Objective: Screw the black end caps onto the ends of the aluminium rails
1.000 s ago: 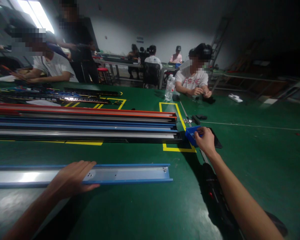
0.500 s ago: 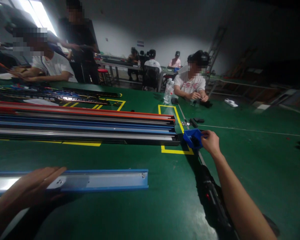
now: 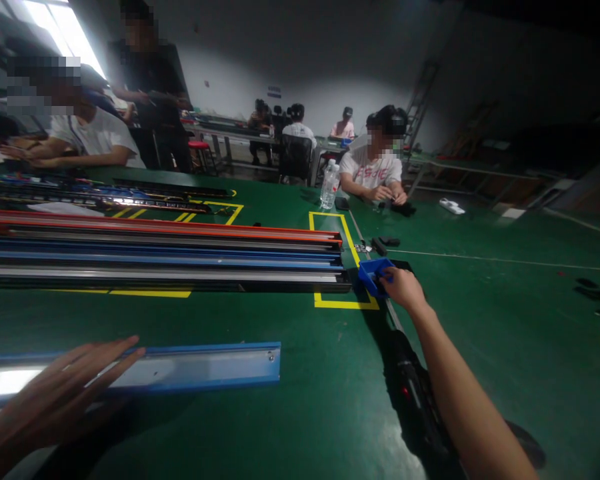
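Left hand (image 3: 63,393), fingers slightly parted, lies over the smooth metal channel (image 3: 215,365) at eight o'clock. Right hand (image 3: 405,290) dips bunched fingers into the boxy blue bin (image 3: 370,272) toward two o'clock; their grip is unclear.

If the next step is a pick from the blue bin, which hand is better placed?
Right, most likely. The right hand already has its fingers in the blue bin; the left hand is over the blue-edged rail, well off to the left.
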The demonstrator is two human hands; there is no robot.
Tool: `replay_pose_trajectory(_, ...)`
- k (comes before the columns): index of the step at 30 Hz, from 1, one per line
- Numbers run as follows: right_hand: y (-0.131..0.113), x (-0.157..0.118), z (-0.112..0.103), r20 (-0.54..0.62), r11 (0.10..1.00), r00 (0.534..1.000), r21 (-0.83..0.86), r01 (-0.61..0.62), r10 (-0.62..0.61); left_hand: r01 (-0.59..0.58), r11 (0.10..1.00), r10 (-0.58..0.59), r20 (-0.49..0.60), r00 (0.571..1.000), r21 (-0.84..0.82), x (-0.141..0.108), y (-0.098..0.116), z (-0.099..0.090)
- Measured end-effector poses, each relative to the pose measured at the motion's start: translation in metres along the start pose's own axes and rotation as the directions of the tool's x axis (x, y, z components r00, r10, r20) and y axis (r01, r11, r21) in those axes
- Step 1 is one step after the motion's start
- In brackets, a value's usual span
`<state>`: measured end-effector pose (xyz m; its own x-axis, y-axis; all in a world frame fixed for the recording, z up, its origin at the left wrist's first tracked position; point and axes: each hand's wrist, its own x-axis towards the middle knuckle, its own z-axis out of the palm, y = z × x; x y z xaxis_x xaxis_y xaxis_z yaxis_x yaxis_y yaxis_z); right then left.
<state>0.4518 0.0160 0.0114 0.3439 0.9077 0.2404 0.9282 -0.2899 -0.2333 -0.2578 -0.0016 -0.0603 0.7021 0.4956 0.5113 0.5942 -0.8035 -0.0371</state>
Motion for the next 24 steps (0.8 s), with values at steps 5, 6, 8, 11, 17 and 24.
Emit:
replay_pose_trajectory(5,-0.010,-0.003,0.002,0.063,0.993,0.998,-0.117,-0.018,0.026,-0.229,0.966,0.216,0.111,0.970,0.120,0.072,0.053,0.015)
replay_pose_trajectory(6,-0.011,-0.004,0.001,0.068,0.991,0.997,-0.135,-0.025,0.034,-0.281,0.956,0.271,0.115,0.956,0.088,0.089,0.067,0.018)
replay_pose_trajectory(8,-0.013,-0.005,0.000,0.080,0.985,0.995,-0.165,-0.038,0.052,-0.330,0.944,0.328,0.097,0.940,0.010,0.122,0.093,0.024)
replay_pose_trajectory(11,-0.017,-0.005,-0.001,0.104,0.978,0.991,-0.199,-0.060,0.082,-0.301,0.950,0.311,0.184,0.933,-0.081,0.165,0.125,0.029)
replay_pose_trajectory(17,-0.023,-0.008,0.000,0.098,0.969,0.987,-0.226,-0.101,0.126,-0.084,0.958,0.209,0.472,0.856,-0.273,0.207,0.156,0.038)
replay_pose_trajectory(24,-0.032,-0.011,-0.002,-0.012,0.980,0.993,-0.162,-0.114,0.114,0.088,0.941,0.124,0.575,0.809,-0.326,0.197,0.150,0.051)
